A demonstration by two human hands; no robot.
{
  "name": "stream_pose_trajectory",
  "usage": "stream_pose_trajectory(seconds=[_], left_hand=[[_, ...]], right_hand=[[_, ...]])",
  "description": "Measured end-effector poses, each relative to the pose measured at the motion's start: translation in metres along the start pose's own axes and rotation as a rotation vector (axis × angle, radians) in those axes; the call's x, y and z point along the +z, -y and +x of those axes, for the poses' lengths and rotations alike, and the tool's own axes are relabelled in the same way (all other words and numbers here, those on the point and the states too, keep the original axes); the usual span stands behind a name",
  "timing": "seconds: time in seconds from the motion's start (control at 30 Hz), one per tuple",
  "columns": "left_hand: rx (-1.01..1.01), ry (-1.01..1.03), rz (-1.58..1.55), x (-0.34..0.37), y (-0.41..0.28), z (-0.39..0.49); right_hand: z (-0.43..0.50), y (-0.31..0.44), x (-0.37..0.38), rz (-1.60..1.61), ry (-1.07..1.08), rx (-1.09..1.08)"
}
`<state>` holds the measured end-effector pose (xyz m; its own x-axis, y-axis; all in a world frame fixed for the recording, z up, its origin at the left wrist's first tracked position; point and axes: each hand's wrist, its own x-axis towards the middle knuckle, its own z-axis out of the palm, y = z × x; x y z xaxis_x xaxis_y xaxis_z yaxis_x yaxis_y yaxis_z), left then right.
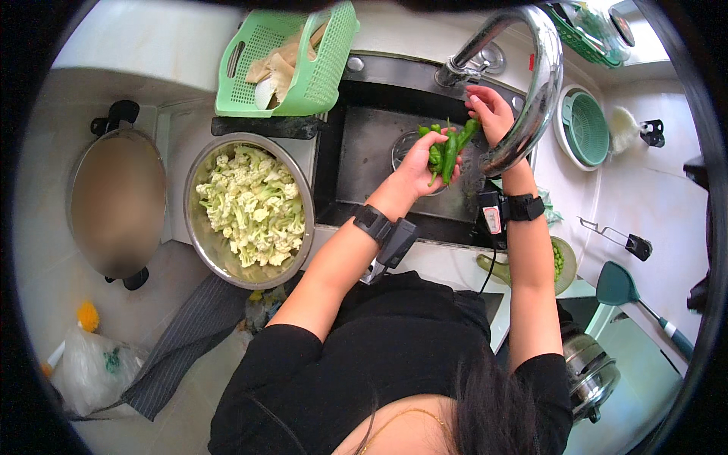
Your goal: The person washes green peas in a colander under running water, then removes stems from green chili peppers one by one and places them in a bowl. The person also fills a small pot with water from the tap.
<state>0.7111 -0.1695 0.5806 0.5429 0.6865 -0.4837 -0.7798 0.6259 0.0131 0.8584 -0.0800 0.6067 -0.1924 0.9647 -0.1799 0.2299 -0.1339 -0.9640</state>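
Several green chili peppers (449, 153) lie in my left hand (421, 165), which is curled around them over the sink (364, 153). My right hand (490, 111) is raised near the base of the chrome faucet (546, 68); its fingers are bent, and the tip of one pepper reaches close to it. Whether those fingers pinch anything is unclear. Beneath my left hand, a clear round bowl (402, 149) rests in the sink, partly hidden by the hand and peppers. The faucet's curved spout passes in front of my right wrist.
A steel bowl of cauliflower florets (250, 205) stands left of the sink. A green plastic basket (313, 85) is behind it. Nested colanders (588, 128) sit at the right, with a plate of green pieces (566, 264) near my right forearm. A green spatula (617, 282) hangs farther right.
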Motion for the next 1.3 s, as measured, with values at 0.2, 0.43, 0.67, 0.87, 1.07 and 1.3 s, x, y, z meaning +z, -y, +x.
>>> stream_pose_trajectory(seconds=[0.2,0.43,0.67,0.87,1.07,1.3], left_hand=[[0.035,0.025,-0.029,-0.001,-0.001,-0.005],[-0.012,0.016,0.004,0.0,-0.004,-0.014],[0.015,0.016,-0.131,0.002,0.003,-0.022],[0.032,-0.054,-0.152,0.01,0.006,-0.023],[0.037,-0.059,-0.168,0.018,0.008,-0.022],[0.042,-0.079,-0.169,0.018,0.009,-0.023]], right_hand=[[0.021,-0.011,-0.014,-0.03,-0.072,-0.136],[0.061,-0.026,-0.032,-0.424,-0.057,-0.325],[0.059,-0.024,-0.034,-0.523,-0.124,-0.375],[0.059,-0.021,-0.029,-0.411,-0.206,-0.439],[0.057,-0.024,-0.028,-0.413,-0.245,-0.43],[0.053,-0.017,-0.024,-0.016,-0.2,-0.177]])
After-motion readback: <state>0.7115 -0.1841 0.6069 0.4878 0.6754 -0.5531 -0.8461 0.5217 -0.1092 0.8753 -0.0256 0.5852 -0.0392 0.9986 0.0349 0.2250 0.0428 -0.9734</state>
